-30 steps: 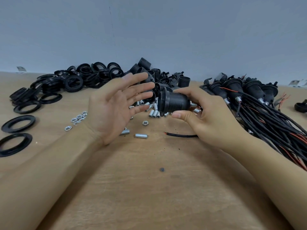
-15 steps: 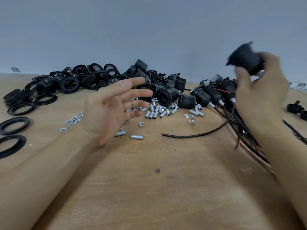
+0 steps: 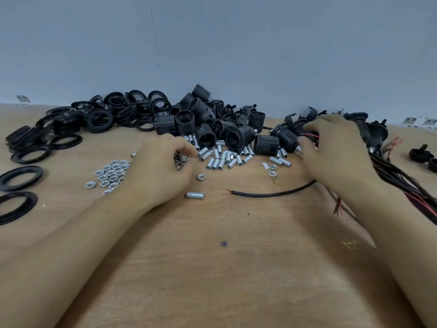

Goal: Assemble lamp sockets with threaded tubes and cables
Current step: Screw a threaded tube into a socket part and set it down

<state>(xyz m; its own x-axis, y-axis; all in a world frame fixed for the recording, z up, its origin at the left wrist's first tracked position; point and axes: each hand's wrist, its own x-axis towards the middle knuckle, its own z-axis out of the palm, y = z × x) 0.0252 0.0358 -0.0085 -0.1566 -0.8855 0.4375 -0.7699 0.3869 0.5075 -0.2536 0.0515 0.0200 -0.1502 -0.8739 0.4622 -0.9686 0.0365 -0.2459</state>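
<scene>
My left hand (image 3: pixel 160 166) lies low on the wooden table (image 3: pixel 212 280), its fingertips curled and pinching a small silver threaded tube at the edge of the tube heap (image 3: pixel 224 159). At the right, the fingers of my right hand (image 3: pixel 335 152) curl round a black assembled socket on the stack of wired sockets (image 3: pixel 376 131); most of that socket is hidden by the hand. Loose black socket bodies (image 3: pixel 208 124) are piled behind the tubes. One black cable (image 3: pixel 272 193) with a red-tipped end lies between my hands.
Silver nuts (image 3: pixel 111 174) cluster left of my left hand, and a single tube (image 3: pixel 195 195) lies near my wrist. Black rings (image 3: pixel 99 117) fill the back left. A bundle of black and red cables (image 3: pixel 406 183) trails off to the right edge. A wall closes the back.
My right hand came down from the air with the socket onto the wired stack. My left hand, which was open and raised, dropped to the tubes and curled its fingers.
</scene>
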